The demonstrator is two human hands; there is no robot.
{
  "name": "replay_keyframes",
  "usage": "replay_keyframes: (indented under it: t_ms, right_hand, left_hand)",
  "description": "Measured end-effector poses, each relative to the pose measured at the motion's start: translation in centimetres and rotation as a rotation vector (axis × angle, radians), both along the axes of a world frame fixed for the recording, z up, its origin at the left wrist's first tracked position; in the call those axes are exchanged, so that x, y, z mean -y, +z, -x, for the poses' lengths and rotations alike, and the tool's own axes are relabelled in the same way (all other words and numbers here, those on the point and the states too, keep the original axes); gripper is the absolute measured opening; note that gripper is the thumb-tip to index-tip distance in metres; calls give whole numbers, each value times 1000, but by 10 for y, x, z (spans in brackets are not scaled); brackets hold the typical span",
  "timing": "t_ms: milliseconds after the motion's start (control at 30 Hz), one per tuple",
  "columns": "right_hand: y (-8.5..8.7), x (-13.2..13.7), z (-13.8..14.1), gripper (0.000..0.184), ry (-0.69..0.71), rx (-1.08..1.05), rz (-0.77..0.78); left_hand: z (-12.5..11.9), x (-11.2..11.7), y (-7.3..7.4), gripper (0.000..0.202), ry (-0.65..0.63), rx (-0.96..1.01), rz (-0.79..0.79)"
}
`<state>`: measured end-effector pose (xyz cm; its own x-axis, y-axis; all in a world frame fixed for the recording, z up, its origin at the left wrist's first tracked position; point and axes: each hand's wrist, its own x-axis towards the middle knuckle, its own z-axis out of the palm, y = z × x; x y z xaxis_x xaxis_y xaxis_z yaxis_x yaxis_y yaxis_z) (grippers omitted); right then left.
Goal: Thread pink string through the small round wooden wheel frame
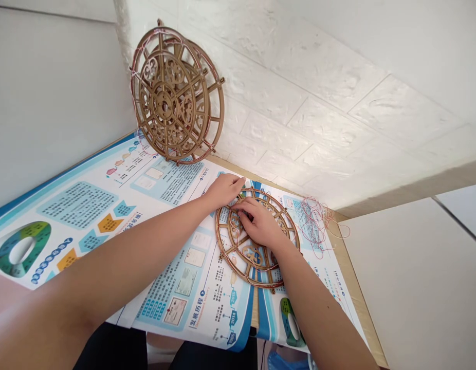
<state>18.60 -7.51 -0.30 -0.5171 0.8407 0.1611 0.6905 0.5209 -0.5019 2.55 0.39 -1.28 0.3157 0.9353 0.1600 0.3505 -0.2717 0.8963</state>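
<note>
The gold-brown wooden wheel [238, 259] has scrolled cutouts; the poster [79, 205] shows blue-and-white panels with green rings.

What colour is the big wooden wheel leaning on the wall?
The wooden wheel is golden brown; the head view shows it best.

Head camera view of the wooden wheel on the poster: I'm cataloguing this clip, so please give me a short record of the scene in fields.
Left hand: fingertips at the upper rim of the flat wooden wheel
Right hand: on the wheel's inner fretwork, fingers pressed in
Wheel lies on: printed blue-and-white poster
Beside wheel: tangled red thread, apart from both hands
Also present: second wooden wheel assembly, tilted against a white textured wall
</note>
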Motion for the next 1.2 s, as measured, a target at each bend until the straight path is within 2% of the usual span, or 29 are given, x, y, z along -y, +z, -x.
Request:
replay_keyframes:
  t_ms: [500, 1000, 1200]
  right_hand:
    - [1, 0, -1, 34, 15, 84, -5]
    - [-4, -2, -5, 37, 38, -56, -1]
    - [-6, -3, -6, 40, 32, -4, -35]
  left_hand:
    - [0, -1, -1, 46, 2, -17, -19]
    - [0, -1, -3, 46, 1, -2, -19]
    - [1, -1, -2, 45, -10, -4, -28]
